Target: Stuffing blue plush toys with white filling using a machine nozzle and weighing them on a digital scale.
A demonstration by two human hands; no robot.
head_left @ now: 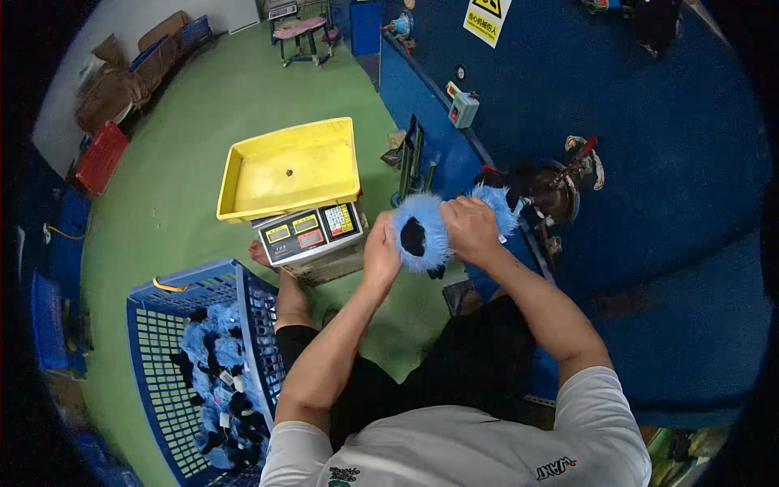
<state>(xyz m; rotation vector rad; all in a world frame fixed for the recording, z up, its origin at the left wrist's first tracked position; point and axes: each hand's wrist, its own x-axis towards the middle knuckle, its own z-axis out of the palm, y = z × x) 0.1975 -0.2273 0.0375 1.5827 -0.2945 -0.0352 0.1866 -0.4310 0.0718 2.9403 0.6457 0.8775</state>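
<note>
A furry light-blue plush piece with a black patch point(421, 235) is between my two hands in front of the blue machine. My left hand point(381, 253) is closed on its left edge. My right hand point(472, 230) is wrapped round its middle, knuckles up. More blue fur point(498, 209) sticks out past my right hand, with a small white tag below it. This fur is close to a dark, round fitting point(552, 193) on the machine's face; whether they touch I cannot tell. The inner side of both grips is hidden.
A yellow tray point(292, 166) rests on a digital scale point(308, 234) ahead of me. At my left stands a blue basket point(239, 280) of similar blue-and-black plush pieces point(215, 365). A grey switch box point(463, 109) sits on the blue machine point(649, 268). Farther off is a stool point(300, 29).
</note>
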